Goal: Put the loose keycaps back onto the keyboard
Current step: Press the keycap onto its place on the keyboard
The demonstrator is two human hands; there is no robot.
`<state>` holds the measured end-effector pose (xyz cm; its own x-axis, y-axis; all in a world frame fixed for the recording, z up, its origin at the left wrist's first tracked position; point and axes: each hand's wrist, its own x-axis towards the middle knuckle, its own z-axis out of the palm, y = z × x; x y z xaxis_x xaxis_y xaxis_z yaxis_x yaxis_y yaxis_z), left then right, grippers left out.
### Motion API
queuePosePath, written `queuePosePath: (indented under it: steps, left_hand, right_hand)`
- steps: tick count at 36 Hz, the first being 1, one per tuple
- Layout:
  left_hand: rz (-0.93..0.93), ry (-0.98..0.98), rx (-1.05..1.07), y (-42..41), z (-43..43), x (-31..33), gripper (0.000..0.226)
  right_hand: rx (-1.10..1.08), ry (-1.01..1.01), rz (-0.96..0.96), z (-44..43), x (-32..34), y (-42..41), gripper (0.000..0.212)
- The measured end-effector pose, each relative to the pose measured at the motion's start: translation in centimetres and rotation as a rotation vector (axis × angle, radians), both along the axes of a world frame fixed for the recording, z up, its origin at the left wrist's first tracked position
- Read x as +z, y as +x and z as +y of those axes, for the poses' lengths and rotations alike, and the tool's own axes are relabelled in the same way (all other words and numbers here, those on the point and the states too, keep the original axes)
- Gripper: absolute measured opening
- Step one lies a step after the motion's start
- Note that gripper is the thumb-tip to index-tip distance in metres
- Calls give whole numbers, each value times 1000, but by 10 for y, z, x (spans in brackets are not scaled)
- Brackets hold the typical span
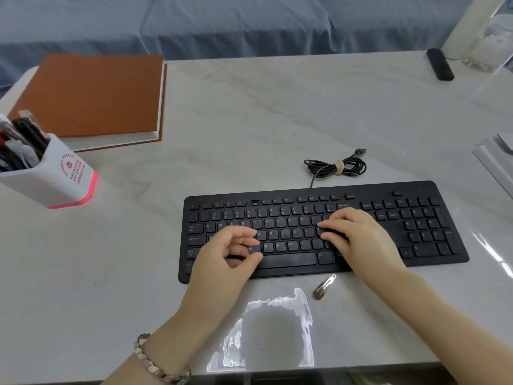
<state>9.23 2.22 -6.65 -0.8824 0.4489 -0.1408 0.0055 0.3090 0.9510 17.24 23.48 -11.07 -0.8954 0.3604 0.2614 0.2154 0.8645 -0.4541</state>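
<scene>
Glossy grey table point(249, 112), blue fabric point(222, 20) behind

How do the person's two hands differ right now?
The left hand pinches a loose keycap between thumb and fingers; the right hand rests bent fingers on the keyboard, holding nothing visible. The left wrist wears a bracelet; the right is bare. Both are over the keyboard.

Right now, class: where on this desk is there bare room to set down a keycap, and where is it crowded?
Bare: the table beyond the coiled cable, between book and black device; also left of the keyboard, nearer than the pen holder. Crowded: the keyboard's middle, under the left hand, pinching a keycap, and the right hand.
</scene>
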Motion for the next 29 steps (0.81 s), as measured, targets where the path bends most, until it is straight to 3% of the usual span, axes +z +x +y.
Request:
queuePosePath:
  steps: [8, 13, 17, 24, 29]
  left_hand:
    - [-3, -55, 7, -1, -2, -3, 32]
    - [-7, -98, 18, -2, -4, -7, 23]
    - [2, -100, 22, -5, -2, -9, 23]
    - [20, -81, 14, -8, 5, -9, 29]
    - [60, -69, 12, -9, 11, -3, 29]
  right_hand:
    - [-65, 42, 61, -10, -1, 0, 9]
    - [34, 320, 104, -12, -9, 8, 16]
    - [24, 313, 112, -14, -10, 12, 33]
    - [44, 345, 122, -11, -13, 7, 30]
    - [66, 264, 102, -7, -12, 10, 29]
